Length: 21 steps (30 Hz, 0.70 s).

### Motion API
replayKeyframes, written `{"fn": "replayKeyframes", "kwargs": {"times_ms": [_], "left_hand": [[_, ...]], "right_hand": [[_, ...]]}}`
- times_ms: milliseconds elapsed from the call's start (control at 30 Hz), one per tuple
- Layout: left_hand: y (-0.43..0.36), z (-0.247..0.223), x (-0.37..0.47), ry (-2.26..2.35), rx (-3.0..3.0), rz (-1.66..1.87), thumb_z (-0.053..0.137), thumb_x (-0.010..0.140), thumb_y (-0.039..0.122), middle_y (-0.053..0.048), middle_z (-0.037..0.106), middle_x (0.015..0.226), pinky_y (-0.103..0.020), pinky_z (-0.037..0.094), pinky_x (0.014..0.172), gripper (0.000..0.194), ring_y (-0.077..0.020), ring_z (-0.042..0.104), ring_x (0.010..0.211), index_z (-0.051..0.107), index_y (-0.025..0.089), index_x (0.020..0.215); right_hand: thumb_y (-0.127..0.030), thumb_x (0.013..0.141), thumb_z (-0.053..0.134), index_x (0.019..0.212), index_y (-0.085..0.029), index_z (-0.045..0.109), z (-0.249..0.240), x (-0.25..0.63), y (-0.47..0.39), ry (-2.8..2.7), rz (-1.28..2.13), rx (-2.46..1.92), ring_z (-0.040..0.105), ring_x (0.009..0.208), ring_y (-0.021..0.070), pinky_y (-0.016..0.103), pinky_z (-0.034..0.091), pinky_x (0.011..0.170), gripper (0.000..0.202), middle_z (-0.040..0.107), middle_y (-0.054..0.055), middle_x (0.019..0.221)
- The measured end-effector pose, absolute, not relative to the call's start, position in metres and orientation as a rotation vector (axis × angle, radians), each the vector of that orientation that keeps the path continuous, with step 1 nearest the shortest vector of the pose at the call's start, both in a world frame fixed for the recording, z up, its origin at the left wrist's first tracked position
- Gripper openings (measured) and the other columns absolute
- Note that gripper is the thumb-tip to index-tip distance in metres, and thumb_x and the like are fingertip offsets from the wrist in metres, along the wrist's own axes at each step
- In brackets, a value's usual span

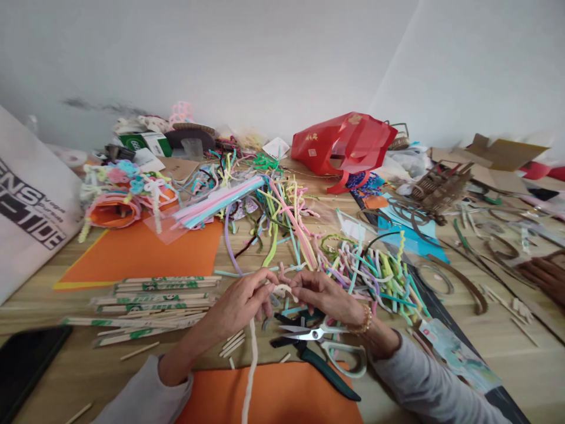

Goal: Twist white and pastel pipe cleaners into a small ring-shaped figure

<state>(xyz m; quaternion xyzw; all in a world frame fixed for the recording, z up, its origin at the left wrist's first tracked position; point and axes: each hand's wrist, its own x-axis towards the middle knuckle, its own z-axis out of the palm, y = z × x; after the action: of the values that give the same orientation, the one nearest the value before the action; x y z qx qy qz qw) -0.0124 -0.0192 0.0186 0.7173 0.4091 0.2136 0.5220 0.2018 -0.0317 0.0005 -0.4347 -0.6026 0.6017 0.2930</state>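
Between my two hands, over the middle of the table, a short bend of a cream pipe cleaner [252,371] shows. Its long end hangs from beneath my left hand [247,300] down over an orange sheet [265,391]. The left fingers are closed on it in a pinch. My right hand [324,294], with a beaded bracelet at the wrist, pinches the other side of the bend. Just below that hand lie scissors [314,334] with pale handles, on top of dark-green-handled pliers [329,374]. The fingertips hide part of the pipe cleaner.
Colourful pipe cleaners [379,271] lie heaped ahead and right. Paper-wrapped chopsticks [159,298] are at left, near a black phone [30,365]. Behind stand a red gift bag [339,144] and pipe-cleaner flowers [126,174]. Another person's hand [545,277] rests at the right edge.
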Motion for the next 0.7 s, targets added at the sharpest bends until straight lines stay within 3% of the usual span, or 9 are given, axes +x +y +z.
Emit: {"fn": "replayKeyframes", "kwargs": {"times_ms": [100,200,400,533,633,700], "left_hand": [[-0.019,0.026,-0.018,0.94,1.767,0.501,0.038,0.095,0.036,-0.001,0.07,0.071,-0.023,0.047,0.058,0.036,-0.015,0.062,0.059,0.053,0.025,0.125],[-0.019,0.036,-0.024,0.836,1.718,0.46,0.032,0.096,0.034,-0.003,0.071,0.085,-0.022,0.048,0.059,0.039,-0.0143,0.064,0.066,0.05,0.027,0.131],[-0.025,0.054,-0.025,0.743,1.889,0.393,0.043,0.089,0.017,-0.002,0.071,0.091,-0.024,0.048,0.072,0.031,-0.0151,0.065,0.08,0.066,0.024,0.108],[-0.03,0.055,-0.017,0.855,2.045,0.489,0.055,0.087,0.025,-0.001,0.069,0.095,-0.025,0.047,0.078,0.015,-0.0158,0.063,0.084,0.068,0.023,0.093],[-0.028,0.051,-0.017,0.907,2.106,0.703,0.05,0.09,0.029,-0.003,0.064,0.095,-0.027,0.046,0.082,0.018,-0.0164,0.06,0.088,0.067,0.022,0.089],[-0.025,0.049,-0.019,0.994,2.072,0.868,0.05,0.09,0.029,-0.006,0.061,0.105,-0.031,0.044,0.09,0.019,-0.0189,0.058,0.098,0.067,0.021,0.087]], "right_hand": [[-0.048,0.083,0.06,0.08,-0.017,0.054,0.001,0.201,-0.03,-1.461,1.668,-1.128,0.049,0.05,0.0073,0.017,0.042,0.043,0.032,0.053,-0.003,0.064],[-0.041,0.082,0.064,0.085,-0.018,0.055,0.004,0.206,-0.027,-1.214,1.742,-1.037,0.05,0.05,0.0071,0.016,0.042,0.042,0.025,0.055,-0.003,0.068],[-0.023,0.079,0.067,0.083,-0.015,0.061,0.008,0.216,-0.021,-0.856,1.86,-0.816,0.042,0.048,0.0039,0.013,0.037,0.04,0.011,0.047,-0.004,0.067],[-0.02,0.077,0.066,0.085,-0.012,0.065,0.007,0.219,-0.019,-0.759,1.909,-0.793,0.044,0.05,0.0038,0.013,0.039,0.04,0.011,0.048,-0.003,0.068],[-0.017,0.074,0.068,0.087,-0.011,0.066,0.008,0.221,-0.017,-0.701,1.96,-0.762,0.049,0.053,0.0043,0.012,0.043,0.043,0.015,0.052,-0.002,0.07],[-0.015,0.073,0.07,0.09,-0.011,0.067,0.008,0.223,-0.017,-0.709,1.954,-0.759,0.054,0.057,0.0053,0.012,0.046,0.045,0.018,0.056,-0.001,0.073]]}}
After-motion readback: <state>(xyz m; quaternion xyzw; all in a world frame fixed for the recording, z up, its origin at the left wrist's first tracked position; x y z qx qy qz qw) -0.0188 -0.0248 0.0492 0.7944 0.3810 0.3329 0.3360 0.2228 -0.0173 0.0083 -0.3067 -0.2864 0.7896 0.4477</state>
